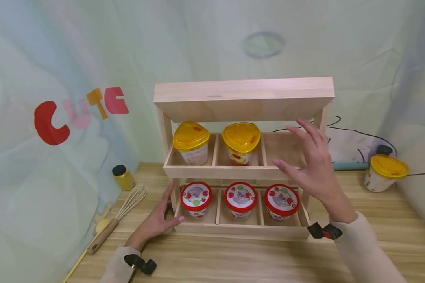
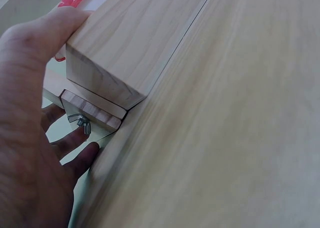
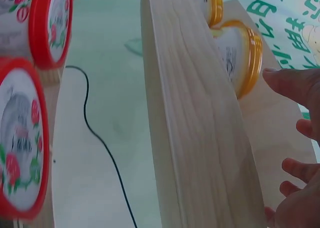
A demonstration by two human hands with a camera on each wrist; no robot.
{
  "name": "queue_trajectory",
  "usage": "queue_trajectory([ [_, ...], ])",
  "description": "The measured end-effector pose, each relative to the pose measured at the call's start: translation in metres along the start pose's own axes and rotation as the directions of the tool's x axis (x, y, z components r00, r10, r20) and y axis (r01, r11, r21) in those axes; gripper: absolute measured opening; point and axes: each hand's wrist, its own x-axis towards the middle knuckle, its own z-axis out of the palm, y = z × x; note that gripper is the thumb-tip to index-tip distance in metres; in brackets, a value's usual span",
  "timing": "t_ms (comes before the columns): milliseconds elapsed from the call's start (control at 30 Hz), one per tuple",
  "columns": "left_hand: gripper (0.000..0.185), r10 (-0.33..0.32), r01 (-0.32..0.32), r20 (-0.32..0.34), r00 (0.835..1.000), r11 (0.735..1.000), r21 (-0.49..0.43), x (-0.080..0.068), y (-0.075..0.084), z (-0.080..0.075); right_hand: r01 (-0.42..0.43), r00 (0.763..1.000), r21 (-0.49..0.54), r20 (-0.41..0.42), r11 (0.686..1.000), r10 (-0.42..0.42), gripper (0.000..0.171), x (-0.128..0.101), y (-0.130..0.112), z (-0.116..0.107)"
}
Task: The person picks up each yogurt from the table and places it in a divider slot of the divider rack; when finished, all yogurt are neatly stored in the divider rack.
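A two-tier wooden rack with a slanted top board stands on the table. My left hand holds its lower left corner, thumb on the front board and fingers around the side by a wing nut. My right hand is raised with spread fingers before the upper right compartment, which holds no cup. Two yellow-lidded cups, one on the left and one in the middle, sit in the upper tier. Red-lidded cups fill the three lower compartments.
Another yellow-lidded cup stands at the right by a dark-capped item and a teal rod. At left are a yellow jar with a black cap and a whisk. A printed curtain hangs behind.
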Motion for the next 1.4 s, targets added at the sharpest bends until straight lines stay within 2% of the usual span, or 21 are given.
queue_trajectory([
  [133, 0.121, 0.008, -0.008, 0.001, 1.000, 1.000, 0.012, -0.001, -0.001, 0.000, -0.027, 0.999, -0.015, -0.022, 1.000, 0.027, 0.084, -0.008, 0.014, -0.014],
  [300, 0.121, -0.002, 0.002, -0.004, 1.000, 1.000, 0.015, -0.002, -0.001, 0.000, -0.042, 0.996, -0.048, -0.081, 0.998, 0.038, 0.086, -0.015, 0.032, -0.028],
  [467, 0.122, -0.001, 0.001, -0.010, 1.000, 1.000, 0.012, -0.003, -0.001, -0.001, -0.099, 0.987, -0.103, -0.134, 0.990, 0.085, 0.082, -0.022, 0.048, -0.039],
  [633, 0.121, 0.007, -0.007, 0.004, 1.000, 1.000, 0.016, -0.003, 0.000, 0.000, -0.162, 0.981, -0.116, -0.125, 0.980, 0.148, 0.085, -0.034, 0.064, -0.051],
  [733, 0.121, 0.005, -0.006, 0.010, 1.000, 1.000, 0.014, -0.003, 0.000, 0.000, -0.169, 0.980, -0.119, -0.128, 0.978, 0.154, 0.091, -0.041, 0.075, -0.057],
  [900, 0.121, 0.017, -0.017, 0.008, 1.000, 1.000, 0.016, -0.001, 0.000, -0.001, -0.211, 0.972, -0.133, -0.137, 0.968, 0.193, 0.089, -0.051, 0.092, -0.069],
  [1033, 0.121, 0.016, -0.016, 0.004, 1.000, 1.000, 0.020, -0.002, 0.000, -0.001, -0.294, 0.954, -0.178, -0.123, 0.939, 0.275, 0.085, -0.058, 0.104, -0.078],
  [1200, 0.120, 0.009, -0.009, 0.004, 1.000, 1.000, 0.023, -0.002, 0.000, 0.000, -0.392, 0.920, -0.224, -0.093, 0.892, 0.381, 0.082, -0.066, 0.118, -0.088],
  [1400, 0.120, 0.010, -0.010, 0.002, 1.000, 1.000, 0.019, 0.000, -0.001, 0.000, -0.484, 0.867, -0.323, -0.053, 0.813, 0.495, 0.088, -0.075, 0.136, -0.095],
])
